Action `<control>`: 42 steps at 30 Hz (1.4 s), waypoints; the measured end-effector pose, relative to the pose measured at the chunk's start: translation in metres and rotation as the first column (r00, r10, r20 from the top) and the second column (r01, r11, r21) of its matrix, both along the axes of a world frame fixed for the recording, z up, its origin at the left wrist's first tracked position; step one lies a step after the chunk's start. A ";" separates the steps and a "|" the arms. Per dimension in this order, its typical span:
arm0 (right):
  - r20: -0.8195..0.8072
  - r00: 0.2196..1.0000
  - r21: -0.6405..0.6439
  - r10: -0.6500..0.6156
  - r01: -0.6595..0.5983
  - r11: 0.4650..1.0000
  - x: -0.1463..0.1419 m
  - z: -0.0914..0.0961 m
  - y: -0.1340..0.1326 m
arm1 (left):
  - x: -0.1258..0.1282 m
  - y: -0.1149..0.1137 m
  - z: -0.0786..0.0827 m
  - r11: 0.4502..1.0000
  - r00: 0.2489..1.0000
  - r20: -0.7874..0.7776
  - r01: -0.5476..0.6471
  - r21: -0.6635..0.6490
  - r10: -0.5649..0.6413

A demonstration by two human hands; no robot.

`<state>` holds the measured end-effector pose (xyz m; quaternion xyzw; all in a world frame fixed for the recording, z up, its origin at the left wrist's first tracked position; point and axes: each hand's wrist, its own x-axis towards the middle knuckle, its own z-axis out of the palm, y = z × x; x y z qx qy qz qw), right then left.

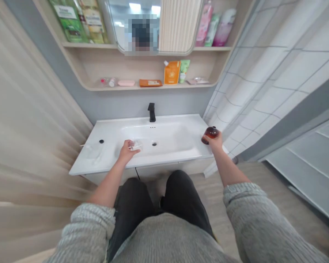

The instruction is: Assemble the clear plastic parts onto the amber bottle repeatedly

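Grey knit sweater (167,241). Left hand (127,150): pinching small clear thing (136,145), maybe light. Right hand (215,140): gripping round brown bottle (210,132), likely slippery, near right edge of white counter (109,131); hug its sides.

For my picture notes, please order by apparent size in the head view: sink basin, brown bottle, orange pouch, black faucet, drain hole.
1. Sink basin
2. Orange pouch and brown bottle: too similar to rank; the right hand partly covers the bottle
3. Black faucet
4. Drain hole

Right of the sink basin (175,140) is the bottle (212,131); behind the basin, below the shelf (126,88), the faucet (151,113).
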<state>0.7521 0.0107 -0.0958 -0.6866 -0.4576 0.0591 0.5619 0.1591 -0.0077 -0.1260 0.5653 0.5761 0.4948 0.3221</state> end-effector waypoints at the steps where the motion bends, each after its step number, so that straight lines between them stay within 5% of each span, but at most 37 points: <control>1: -0.048 0.999 -0.020 -0.006 0.005 1.000 0.003 -0.003 0.002 | 0.000 0.000 0.000 1.000 1.000 -0.011 -0.005 -0.001 0.005; 8: -0.031 0.999 -0.067 0.036 -0.038 0.997 0.014 -0.004 0.005 | 0.001 0.000 0.001 1.000 0.999 -0.038 -0.005 -0.028 0.004; 14: 0.211 0.949 0.244 -0.234 0.181 0.953 -0.028 0.005 -0.037 | 0.000 0.001 0.000 1.000 1.000 -0.016 -0.002 -0.014 0.001; 16: 0.255 0.962 0.220 -0.094 0.037 0.975 -0.064 0.004 -0.047 | 0.000 0.001 0.000 1.000 1.000 -0.011 0.009 -0.005 -0.009; 18: 0.256 0.945 0.127 0.202 -0.240 0.963 -0.108 0.003 -0.051 | 0.001 0.000 0.001 1.000 1.000 -0.010 0.027 0.012 -0.027; 21: 0.157 0.800 -0.049 0.579 -0.579 0.814 -0.177 -0.001 -0.046 | 0.004 -0.002 0.002 0.998 0.998 -0.031 0.047 0.036 -0.045; 24: 0.029 0.626 -0.143 0.779 -0.769 0.623 -0.241 -0.005 -0.034 | 0.008 -0.005 0.005 0.997 0.997 -0.059 0.060 0.052 -0.057; 28: -0.172 0.501 -0.142 0.848 -0.864 0.482 -0.309 -0.015 -0.012 | 0.011 -0.008 0.009 0.992 0.993 -0.050 0.113 0.057 -0.110; 33: -0.332 0.441 -0.113 0.834 -0.896 0.429 -0.354 -0.028 0.008 | 0.012 -0.008 0.011 0.989 0.989 -0.056 0.139 0.051 -0.136; 39: -0.312 0.401 -0.084 0.861 -0.915 0.396 -0.338 -0.027 0.010 | 0.004 -0.005 0.006 0.976 0.972 -0.100 0.216 0.033 -0.212; 42: -0.300 0.464 -0.122 0.834 -0.885 0.448 -0.317 -0.027 0.010 | -0.001 -0.004 0.005 0.973 0.972 -0.068 0.228 0.033 -0.226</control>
